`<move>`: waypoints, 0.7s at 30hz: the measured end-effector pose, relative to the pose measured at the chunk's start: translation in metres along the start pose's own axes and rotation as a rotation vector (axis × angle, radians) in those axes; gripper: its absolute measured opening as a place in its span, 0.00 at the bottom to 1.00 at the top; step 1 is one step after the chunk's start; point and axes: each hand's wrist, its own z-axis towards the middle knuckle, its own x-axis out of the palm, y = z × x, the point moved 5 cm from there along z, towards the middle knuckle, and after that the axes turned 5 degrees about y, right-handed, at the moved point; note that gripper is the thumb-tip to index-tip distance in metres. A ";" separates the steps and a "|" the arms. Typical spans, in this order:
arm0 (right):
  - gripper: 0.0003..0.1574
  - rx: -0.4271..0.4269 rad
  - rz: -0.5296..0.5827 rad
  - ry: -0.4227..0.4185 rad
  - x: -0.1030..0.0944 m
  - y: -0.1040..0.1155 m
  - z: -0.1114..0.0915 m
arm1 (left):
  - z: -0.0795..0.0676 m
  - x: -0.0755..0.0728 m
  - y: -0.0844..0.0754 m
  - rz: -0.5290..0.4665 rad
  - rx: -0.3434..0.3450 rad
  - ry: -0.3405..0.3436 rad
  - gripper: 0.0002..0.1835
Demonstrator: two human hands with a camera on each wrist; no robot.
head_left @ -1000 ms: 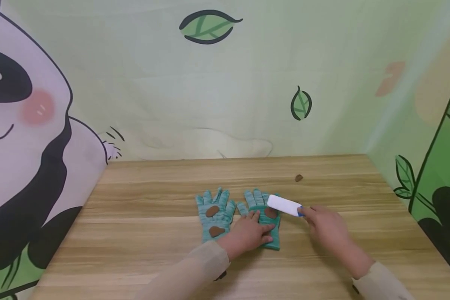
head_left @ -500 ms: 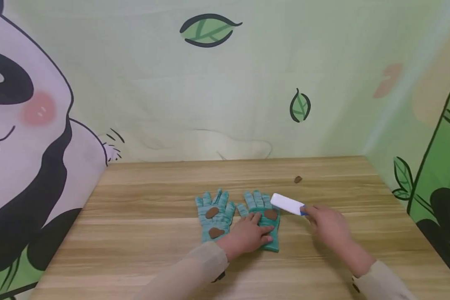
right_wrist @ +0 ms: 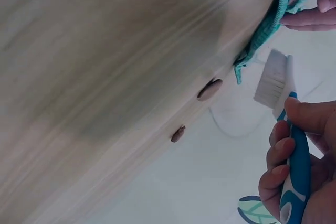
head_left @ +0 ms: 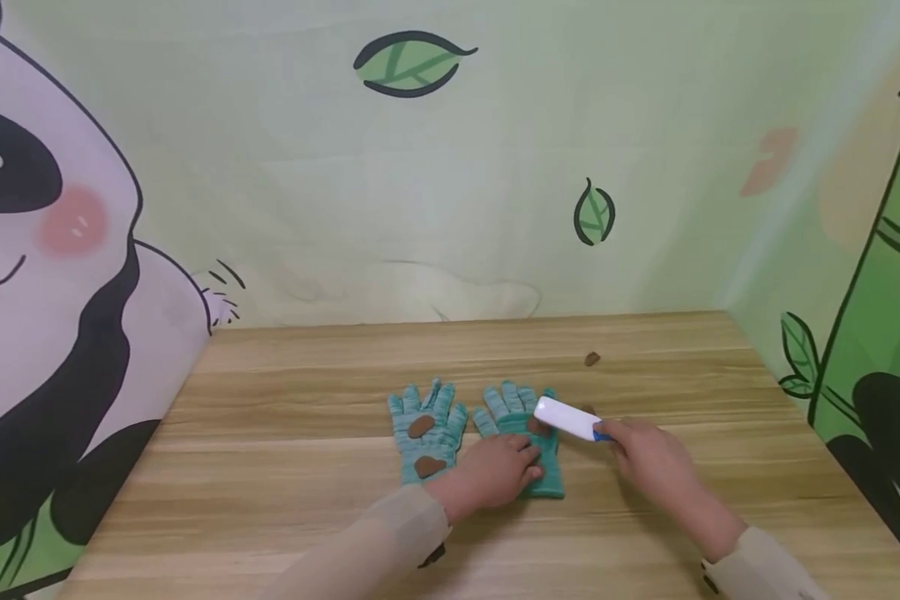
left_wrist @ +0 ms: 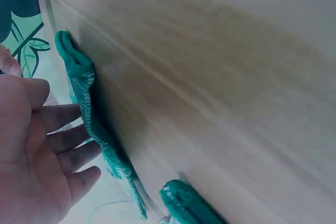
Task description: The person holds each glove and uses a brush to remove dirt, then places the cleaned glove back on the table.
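Watching remotely, I see a brush (head_left: pixel 567 418) near a green glove (head_left: pixel 549 482)
Head view: the left hand (head_left: pixel 491 471) rests on the glove, flat on the wooden table (head_left: pixel 292 517); left wrist: its fingers slightly apart; right wrist: fingers of the right hand (right_wrist: pixel 321 174) clamped round the brush's blue handle

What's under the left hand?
The teal glove nearest the brush, lying on the wooden table. One brown patch shows; the left hand covers part of the glove, so any patch beneath can't be seen.
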 end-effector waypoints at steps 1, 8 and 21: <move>0.14 0.003 0.002 0.005 -0.001 0.001 0.000 | 0.001 -0.001 0.000 0.000 0.007 -0.007 0.24; 0.15 0.008 -0.015 0.028 -0.001 0.005 0.003 | 0.004 -0.007 0.000 -0.021 0.026 0.037 0.22; 0.14 0.021 -0.093 -0.051 0.001 -0.004 0.007 | 0.008 0.000 0.009 -0.132 0.052 0.089 0.23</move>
